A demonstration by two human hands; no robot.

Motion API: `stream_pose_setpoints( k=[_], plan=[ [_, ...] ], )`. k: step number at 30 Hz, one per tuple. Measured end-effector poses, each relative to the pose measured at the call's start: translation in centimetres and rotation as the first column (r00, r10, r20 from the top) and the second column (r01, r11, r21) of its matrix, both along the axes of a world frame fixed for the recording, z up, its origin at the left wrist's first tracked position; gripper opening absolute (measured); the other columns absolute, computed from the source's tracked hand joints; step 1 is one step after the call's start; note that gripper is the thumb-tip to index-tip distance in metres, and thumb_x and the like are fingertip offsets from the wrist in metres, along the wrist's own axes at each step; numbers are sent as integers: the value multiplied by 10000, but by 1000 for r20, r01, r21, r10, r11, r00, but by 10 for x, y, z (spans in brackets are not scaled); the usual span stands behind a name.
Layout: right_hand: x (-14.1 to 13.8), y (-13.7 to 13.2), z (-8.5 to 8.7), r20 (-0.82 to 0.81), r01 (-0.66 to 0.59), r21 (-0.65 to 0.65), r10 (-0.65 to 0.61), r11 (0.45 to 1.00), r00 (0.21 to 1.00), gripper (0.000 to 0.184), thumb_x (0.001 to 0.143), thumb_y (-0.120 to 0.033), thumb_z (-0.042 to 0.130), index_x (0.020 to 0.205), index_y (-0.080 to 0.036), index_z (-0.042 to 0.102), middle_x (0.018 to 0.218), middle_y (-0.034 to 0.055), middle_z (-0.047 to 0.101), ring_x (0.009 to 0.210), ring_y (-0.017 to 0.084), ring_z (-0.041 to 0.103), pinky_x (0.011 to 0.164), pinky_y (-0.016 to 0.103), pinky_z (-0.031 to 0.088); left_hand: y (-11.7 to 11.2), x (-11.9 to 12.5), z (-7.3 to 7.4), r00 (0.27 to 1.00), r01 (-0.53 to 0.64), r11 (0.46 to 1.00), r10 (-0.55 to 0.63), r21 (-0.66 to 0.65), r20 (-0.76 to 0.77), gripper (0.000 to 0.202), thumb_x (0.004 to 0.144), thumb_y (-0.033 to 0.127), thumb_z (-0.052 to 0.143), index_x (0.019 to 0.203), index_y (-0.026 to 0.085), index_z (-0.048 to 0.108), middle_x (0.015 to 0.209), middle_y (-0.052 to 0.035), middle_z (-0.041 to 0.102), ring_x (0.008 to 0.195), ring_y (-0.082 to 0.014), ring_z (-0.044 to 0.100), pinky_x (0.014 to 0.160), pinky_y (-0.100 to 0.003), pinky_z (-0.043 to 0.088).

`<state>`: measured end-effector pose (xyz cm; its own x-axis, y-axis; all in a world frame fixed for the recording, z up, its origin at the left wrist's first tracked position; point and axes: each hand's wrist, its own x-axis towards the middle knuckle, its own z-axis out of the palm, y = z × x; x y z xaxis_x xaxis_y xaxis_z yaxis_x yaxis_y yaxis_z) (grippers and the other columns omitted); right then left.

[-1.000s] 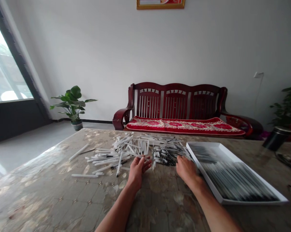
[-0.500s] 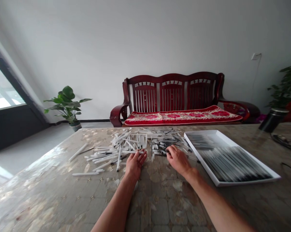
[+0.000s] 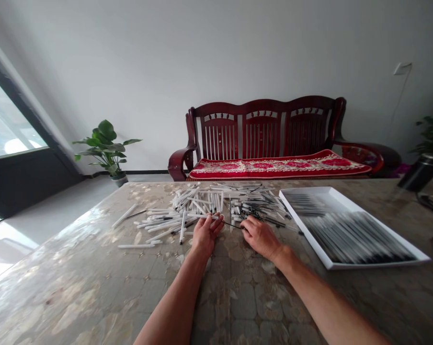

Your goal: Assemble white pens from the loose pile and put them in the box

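Note:
My left hand (image 3: 204, 235) is closed on a white pen barrel (image 3: 198, 216), which lies level across its fingertips. My right hand (image 3: 260, 236) pinches a thin dark rod, like a pen refill (image 3: 233, 225). The rod points left, its far end close to the barrel's right end; whether they touch is too small to tell. Beyond my left hand lies a loose heap of white barrels (image 3: 162, 224). Mixed black and clear pen parts (image 3: 250, 209) are piled behind my right hand.
A shallow white box (image 3: 305, 231) holding rows of clear, dark-tipped pens (image 3: 360, 239) stands on the patterned table (image 3: 94, 292) at right. A black cylinder (image 3: 421, 171) and dark cables are at the far right edge. Behind are a wooden bench (image 3: 263, 129) and a potted plant (image 3: 107, 148).
My right hand has come left from the dark pile toward my left hand, with the thin rod now showing between them. My left hand keeps the barrel. The view has shifted slightly.

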<state>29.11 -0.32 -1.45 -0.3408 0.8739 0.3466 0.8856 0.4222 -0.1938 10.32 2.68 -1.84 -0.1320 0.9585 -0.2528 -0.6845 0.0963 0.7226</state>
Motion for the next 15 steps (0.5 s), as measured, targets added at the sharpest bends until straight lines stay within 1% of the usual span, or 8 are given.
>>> stream_pose_setpoints(
  k=[2,5,8,11,15],
  plan=[
    [0,-1,0,5,7,10,-7,1000,1000,188,885,-145,498,967,-217,651,982,34,650,864,145,630,741,215,453,-1,1,0,999,14,1000,-13,13,-32,76,865,141,601,842,172,536,837,-69,736,741,-178,739,722,-321,599],
    [0,-2,0,9,12,52,-13,999,1000,192,886,-137,492,945,-216,657,957,34,643,852,147,626,729,218,453,-3,3,0,998,19,1000,-18,19,-65,63,874,140,579,864,177,529,821,-63,735,712,-165,735,688,-295,592],
    [2,-2,0,-1,18,108,-18,994,1000,200,888,-130,487,934,-219,661,947,37,634,860,149,618,723,219,453,-4,4,0,997,25,1000,-24,14,-76,88,857,156,610,861,179,525,807,-56,735,701,-164,733,684,-289,589],
    [3,-1,0,-18,35,146,-33,989,999,190,882,-124,498,926,-217,658,947,43,626,887,159,608,743,229,456,-4,4,-1,997,32,999,-31,6,-71,104,850,156,626,857,180,525,798,-51,735,695,-165,735,679,-288,593],
    [4,0,0,-50,51,177,-43,983,998,181,881,-120,503,931,-214,649,936,43,615,900,170,598,770,242,455,-3,4,-1,999,35,999,-36,-19,-31,72,884,119,569,836,161,535,806,-66,733,726,-173,741,672,-277,602]
  ],
)
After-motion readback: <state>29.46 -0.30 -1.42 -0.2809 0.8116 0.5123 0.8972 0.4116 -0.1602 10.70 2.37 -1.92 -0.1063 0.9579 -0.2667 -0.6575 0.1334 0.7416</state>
